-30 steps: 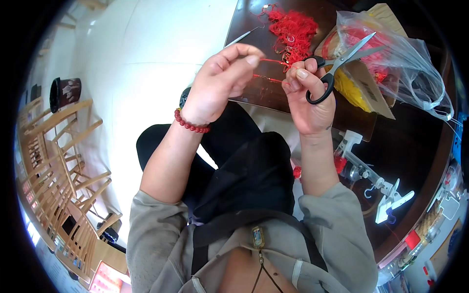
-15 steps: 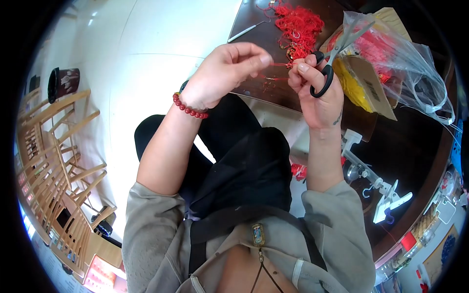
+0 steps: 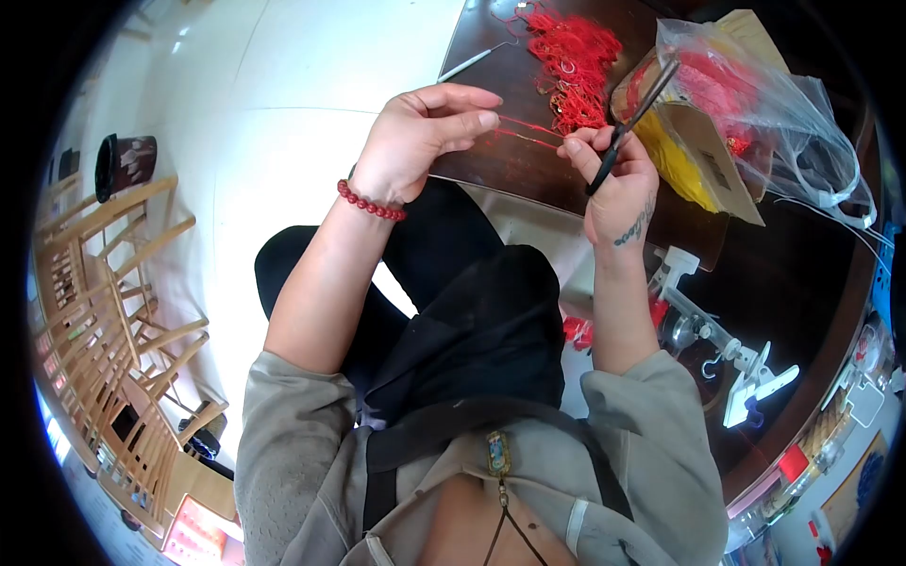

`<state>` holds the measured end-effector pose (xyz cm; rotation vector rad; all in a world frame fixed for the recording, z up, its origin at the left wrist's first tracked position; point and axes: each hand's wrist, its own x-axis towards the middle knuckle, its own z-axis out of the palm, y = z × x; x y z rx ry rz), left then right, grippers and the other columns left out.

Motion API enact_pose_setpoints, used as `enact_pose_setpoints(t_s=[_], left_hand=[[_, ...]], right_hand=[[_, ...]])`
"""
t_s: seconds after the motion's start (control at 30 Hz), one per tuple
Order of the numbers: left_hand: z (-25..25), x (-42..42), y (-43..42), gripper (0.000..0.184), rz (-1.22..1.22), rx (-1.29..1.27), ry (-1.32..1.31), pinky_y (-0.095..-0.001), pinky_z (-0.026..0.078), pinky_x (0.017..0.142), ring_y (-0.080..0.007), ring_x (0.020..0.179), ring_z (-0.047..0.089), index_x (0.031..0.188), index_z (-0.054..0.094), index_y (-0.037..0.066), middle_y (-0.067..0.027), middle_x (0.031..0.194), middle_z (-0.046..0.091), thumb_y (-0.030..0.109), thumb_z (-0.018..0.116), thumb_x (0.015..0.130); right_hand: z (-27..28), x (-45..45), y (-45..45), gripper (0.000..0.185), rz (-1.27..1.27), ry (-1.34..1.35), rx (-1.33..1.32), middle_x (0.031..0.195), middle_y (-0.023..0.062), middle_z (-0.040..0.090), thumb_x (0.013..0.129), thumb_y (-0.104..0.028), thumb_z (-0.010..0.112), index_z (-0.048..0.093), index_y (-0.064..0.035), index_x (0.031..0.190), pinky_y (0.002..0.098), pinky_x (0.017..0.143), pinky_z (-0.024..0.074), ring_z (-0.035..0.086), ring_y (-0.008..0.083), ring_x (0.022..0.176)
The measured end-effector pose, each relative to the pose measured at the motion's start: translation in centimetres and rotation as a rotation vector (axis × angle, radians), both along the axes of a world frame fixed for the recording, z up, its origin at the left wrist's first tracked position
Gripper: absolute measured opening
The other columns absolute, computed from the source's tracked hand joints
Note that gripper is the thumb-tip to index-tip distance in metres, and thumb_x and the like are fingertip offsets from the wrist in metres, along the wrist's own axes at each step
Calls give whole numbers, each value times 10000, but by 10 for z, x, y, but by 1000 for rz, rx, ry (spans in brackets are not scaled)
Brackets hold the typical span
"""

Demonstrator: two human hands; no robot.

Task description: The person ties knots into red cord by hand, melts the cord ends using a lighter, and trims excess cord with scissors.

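Observation:
A thin red cord (image 3: 528, 137) runs in two strands between my hands, above the dark table edge. My left hand (image 3: 429, 132), with a red bead bracelet (image 3: 370, 205) on its wrist, pinches one end between thumb and fingers. The other end is at the fingertips of my right hand (image 3: 618, 179). That hand also keeps hold of black-handled scissors (image 3: 645, 111), seen nearly edge-on with the blades pointing up and right. Just beyond the cord lies a tangled heap of red cords (image 3: 576, 71) on the table.
A white-handled hook tool (image 3: 467, 64) lies left of the heap. To the right stand an opened cardboard box (image 3: 713, 156) and a clear plastic bag (image 3: 793, 123). A white metal clamp-like device (image 3: 717, 335) is below them. Wooden chairs (image 3: 123, 311) stand at far left.
My right hand has turned, swinging the scissors from face-on to edge-on. My left hand has shifted slightly left, and the cord strands between the hands show longer.

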<state>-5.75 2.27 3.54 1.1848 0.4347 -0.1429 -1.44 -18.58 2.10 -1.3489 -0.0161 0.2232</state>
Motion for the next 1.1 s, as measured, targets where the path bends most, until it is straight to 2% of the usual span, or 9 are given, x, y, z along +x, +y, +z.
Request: enact_pose_setpoints(t_s=[0.2, 0.33, 0.47, 0.57, 0.67, 0.8, 0.93, 1.03, 1.1], left_hand=[[-3, -16, -32, 106, -294, 464, -138, -208, 502, 655, -76, 699, 619, 901, 684, -37, -54, 790, 671, 49, 674, 840], [-14, -15, -64, 91, -282, 595, -243, -200, 480, 603, -59, 659, 595, 886, 681, -35, -38, 738, 659, 42, 672, 839], [-22, -16, -90, 87, -192, 319, -75, -184, 455, 568, -26, 623, 544, 882, 692, -20, -6, 731, 652, 52, 686, 834], [-39, -20, -104, 84, -191, 568, -78, -223, 480, 580, -80, 611, 600, 867, 695, -1, -35, 719, 673, 72, 686, 826], [-46, -20, -108, 98, -173, 1060, -347, -282, 507, 614, -178, 635, 655, 852, 690, 10, -98, 729, 682, 100, 680, 813], [-44, -20, -107, 106, -254, 1156, -353, -316, 517, 649, -229, 679, 671, 839, 679, 3, -147, 757, 668, 103, 671, 804], [-48, -22, -103, 94, -272, 1136, -404, -294, 513, 641, -204, 659, 664, 850, 682, -8, -142, 739, 670, 60, 686, 785], [-47, -21, -101, 105, -296, 1112, -381, -286, 511, 641, -191, 652, 661, 848, 684, -10, -134, 727, 674, 68, 700, 779], [-48, -20, -100, 104, -311, 1099, -350, -277, 512, 642, -173, 644, 655, 848, 688, -7, -123, 720, 679, 76, 705, 786]], right_hand=[[2, -25, -37, 145, -95, -93, -325, 779, -14, 603, 780, 3, 723, 597, -10, 850, 168, 682, 444, 545, 38, 718], [-24, -38, -72, 167, -159, -189, -486, 754, -11, 589, 769, -17, 744, 610, -6, 869, 187, 662, 469, 546, 43, 697], [-34, -39, -104, 202, -210, -302, -670, 739, 35, 626, 745, -35, 758, 602, -7, 868, 228, 635, 493, 579, 70, 658], [-50, -37, -119, 205, -171, -373, -710, 755, 94, 644, 692, 23, 716, 585, -6, 848, 270, 640, 511, 648, 152, 675], [-48, -39, -115, 202, -104, -428, -768, 790, 123, 641, 676, 34, 697, 553, -7, 811, 317, 638, 521, 672, 229, 712], [-40, -39, -114, 207, -101, -481, -901, 791, 122, 637, 683, 21, 703, 546, -13, 813, 326, 636, 513, 653, 251, 707], [-46, -33, -119, 213, -64, -486, -850, 799, 82, 674, 692, 0, 711, 555, -20, 835, 310, 649, 520, 652, 206, 698], [-55, -31, -124, 270, -62, -476, -793, 743, 37, 647, 717, -104, 782, 560, -24, 847, 257, 610, 473, 505, 109, 601], [-60, -28, -126, 264, -53, -475, -783, 751, 28, 647, 732, -103, 782, 563, -18, 852, 242, 619, 474, 496, 91, 615]])
